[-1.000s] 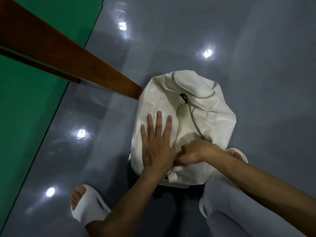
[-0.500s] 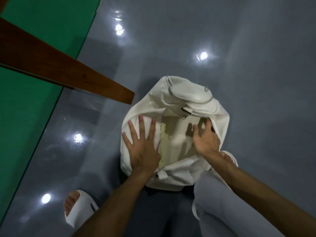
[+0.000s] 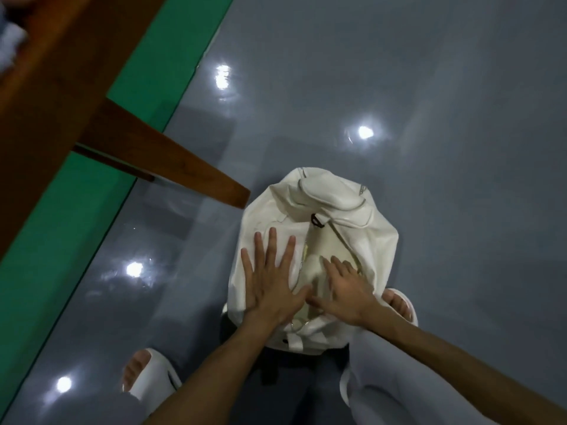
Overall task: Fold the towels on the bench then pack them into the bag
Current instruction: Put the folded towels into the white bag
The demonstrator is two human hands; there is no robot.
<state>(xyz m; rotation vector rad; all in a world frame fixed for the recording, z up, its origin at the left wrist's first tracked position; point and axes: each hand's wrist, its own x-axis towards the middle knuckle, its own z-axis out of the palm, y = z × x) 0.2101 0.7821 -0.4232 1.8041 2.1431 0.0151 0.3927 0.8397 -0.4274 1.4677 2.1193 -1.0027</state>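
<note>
Both hands [image 3: 270,286] [image 3: 349,292] flat on bag [image 3: 380,240]

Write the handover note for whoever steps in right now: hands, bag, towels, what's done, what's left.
The left hand is open, lying flat on the white bag, left of the zip.
The right hand is open, its fingers pressing into the unzipped mouth.
The bag stands on the grey floor between the feet, by the wooden bench.
Done: pale cloth, likely a towel, is inside.
Left: check the bench for more towels (it is blurred here).
</note>
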